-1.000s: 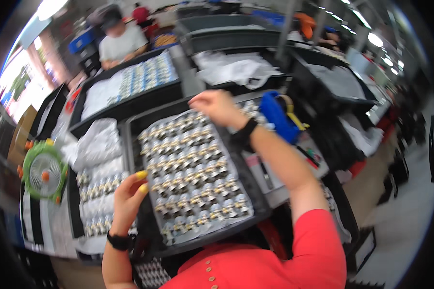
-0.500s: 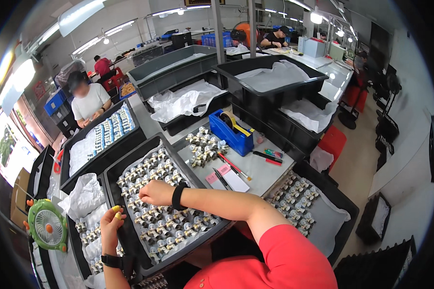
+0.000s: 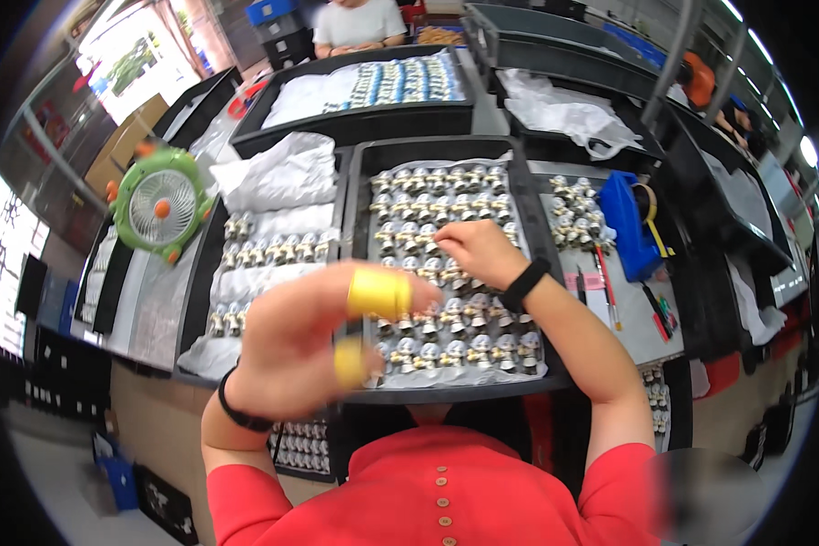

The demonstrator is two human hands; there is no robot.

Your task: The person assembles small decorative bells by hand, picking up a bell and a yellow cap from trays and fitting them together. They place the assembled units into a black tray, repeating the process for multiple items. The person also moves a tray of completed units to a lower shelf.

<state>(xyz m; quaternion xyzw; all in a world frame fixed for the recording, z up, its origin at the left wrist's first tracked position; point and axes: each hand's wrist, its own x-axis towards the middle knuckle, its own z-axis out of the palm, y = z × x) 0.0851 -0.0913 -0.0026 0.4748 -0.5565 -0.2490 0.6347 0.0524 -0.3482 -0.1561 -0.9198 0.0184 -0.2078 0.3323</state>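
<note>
Take the black tray as landmark. Locate the left-hand tray directly beside it, lined with white paper. Locate the green fan well left of the black tray, and the blue tape dispenser to its right, level with its middle.

Find the left hand raised at the near left corner of the black tray: blurred, two digits spread wide, yellow wraps on both, nothing visible between. Find the right hand over the black tray, right of centre: fingers narrowed, tips pointing left. Cannot tell contents or contact.

Find the figurines in rows across the black tray, immediately left of the right fingertips; judge the right hand nearer. Read each long axis as roughly near-to-far, heads toward the far rim. Note rounded white heads, gold accents, dark shiny bases. Cannot tell standing from lying.
</note>
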